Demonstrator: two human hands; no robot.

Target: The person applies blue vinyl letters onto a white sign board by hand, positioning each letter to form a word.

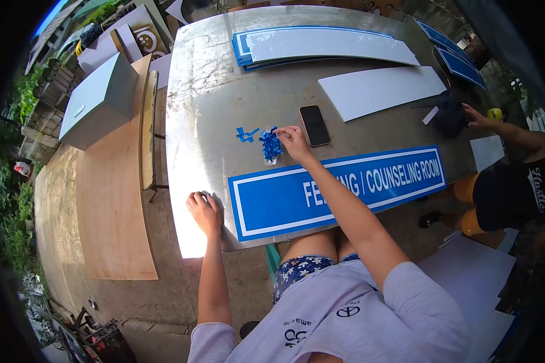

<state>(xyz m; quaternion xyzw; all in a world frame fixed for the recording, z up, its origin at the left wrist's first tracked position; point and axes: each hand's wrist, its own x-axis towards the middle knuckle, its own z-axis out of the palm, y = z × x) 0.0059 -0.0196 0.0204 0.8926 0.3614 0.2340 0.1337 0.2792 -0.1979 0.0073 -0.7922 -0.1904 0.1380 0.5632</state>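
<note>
A long blue sign panel (272, 209) with a white border and white lettering, ending in "COUNSELING ROOM", lies along the near edge of the metal table. My right forearm crosses above it and covers some letters. Fingers pinched together, my right hand (294, 144) is at the top of a small heap of blue scraps (271, 145) with clear plastic at its lower end. What the fingertips pinch is too small to tell. A few loose blue strips (246, 135) lie left of the heap. My left hand (206, 213) rests curled on the table's left edge; its inside is hidden.
A phone (315, 126) lies right of my right hand. White panels (381, 91) and stacked blue-and-white panels (327, 47) are farther back. Another person's hand (477, 116) is near a dark cap (449, 115) at right. A grey box (100, 100) stands on plywood (112, 212) at left.
</note>
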